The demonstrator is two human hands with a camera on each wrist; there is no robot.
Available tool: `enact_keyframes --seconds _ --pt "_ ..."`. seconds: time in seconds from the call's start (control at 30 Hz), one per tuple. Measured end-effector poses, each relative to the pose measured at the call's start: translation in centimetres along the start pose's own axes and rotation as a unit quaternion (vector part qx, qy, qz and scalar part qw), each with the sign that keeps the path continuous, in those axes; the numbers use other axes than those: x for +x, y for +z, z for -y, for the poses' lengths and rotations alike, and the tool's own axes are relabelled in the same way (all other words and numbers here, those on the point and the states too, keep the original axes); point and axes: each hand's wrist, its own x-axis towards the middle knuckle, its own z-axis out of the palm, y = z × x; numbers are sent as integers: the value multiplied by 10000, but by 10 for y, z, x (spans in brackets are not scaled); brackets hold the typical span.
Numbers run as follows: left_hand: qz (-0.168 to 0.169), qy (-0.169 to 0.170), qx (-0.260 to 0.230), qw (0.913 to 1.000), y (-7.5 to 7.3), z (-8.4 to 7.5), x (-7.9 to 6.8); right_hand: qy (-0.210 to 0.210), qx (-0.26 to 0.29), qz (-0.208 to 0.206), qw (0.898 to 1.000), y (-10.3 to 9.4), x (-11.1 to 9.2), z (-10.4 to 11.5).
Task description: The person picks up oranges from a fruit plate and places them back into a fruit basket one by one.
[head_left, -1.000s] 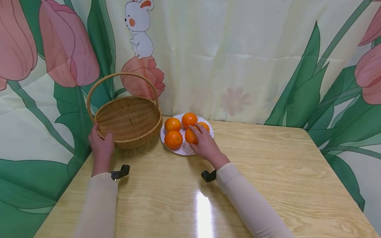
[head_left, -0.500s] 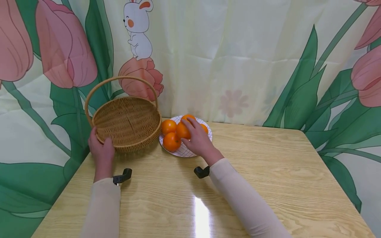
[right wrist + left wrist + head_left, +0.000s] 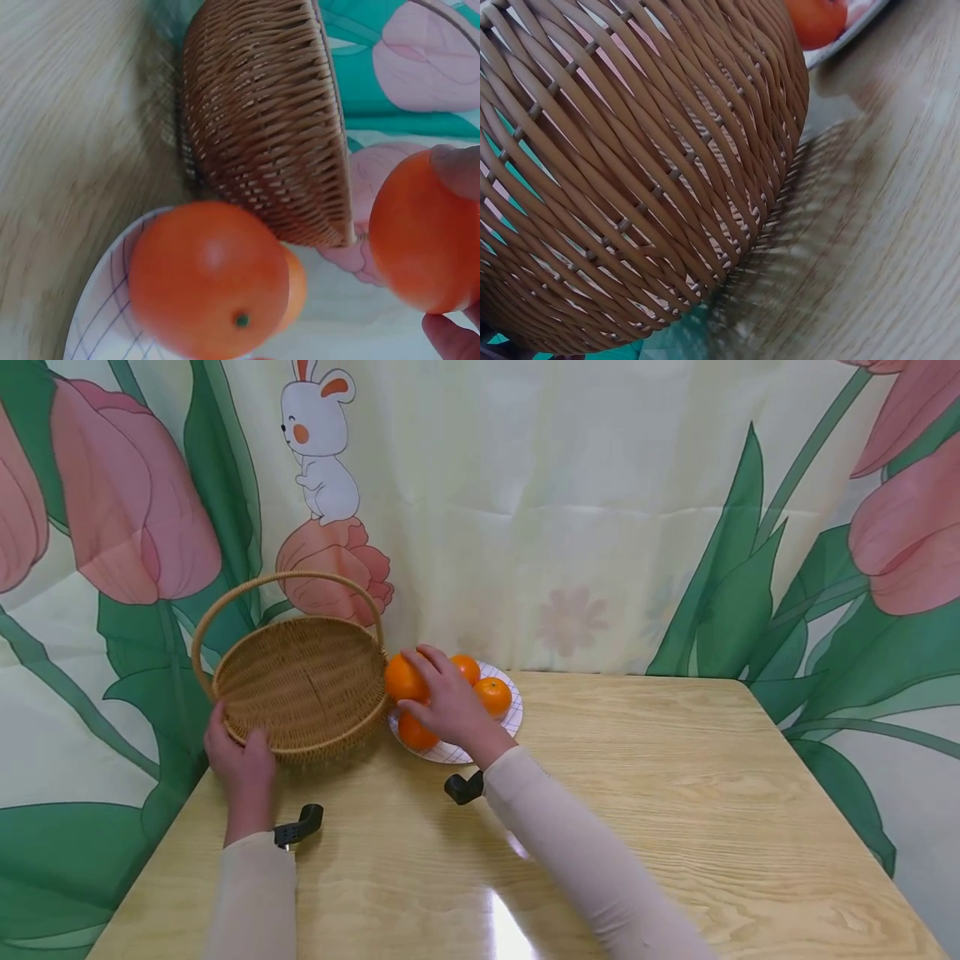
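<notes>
My right hand [image 3: 450, 706] grips an orange [image 3: 403, 680] and holds it above the left side of the plate, close to the basket's right rim. In the right wrist view, the held orange [image 3: 420, 232] sits between thumb and fingers, apart from the basket wall [image 3: 262, 112]. A round wicker basket [image 3: 300, 685] with a tall arched handle faces me with its hollow inside. My left hand [image 3: 243, 768] holds its front left rim. Several more oranges [image 3: 493, 697] lie on a white plate [image 3: 514, 720] with a grid pattern; my right hand partly hides them.
The pale wooden table [image 3: 637, 802] stretches to the right and toward me. Behind it hangs a curtain [image 3: 487, 510] printed with tulips and a rabbit. Black wrist cameras [image 3: 300, 825] jut inward from both wrists.
My right hand has lifted an orange from the plate and carried it left toward the basket. My left hand keeps its hold on the rim. The head view has shifted slightly.
</notes>
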Motion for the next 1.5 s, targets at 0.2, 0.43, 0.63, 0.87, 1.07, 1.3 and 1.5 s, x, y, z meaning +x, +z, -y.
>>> enact_keyframes --seconds 0.2,0.43,0.63,0.87,1.07,1.3,1.5 --pt "-58 -17 87 9999 -2 5 -1 21 48 88 9999 10 8 12" --pt "-158 171 55 9997 -1 5 -2 11 172 90 9998 24 19 20" --pt "-337 502 95 9981 0 10 1 32 276 231 9993 36 28 25" --pt "-352 509 171 9979 0 11 0 111 313 465 9984 45 35 36" --pt "-407 557 127 9975 0 10 -1 15 223 697 9973 54 42 42" --pt "-383 620 116 9973 0 11 -1 -128 9 833 9964 62 47 44" --pt "-384 649 159 9970 -1 13 -2 -78 -121 1094 9939 66 50 48"
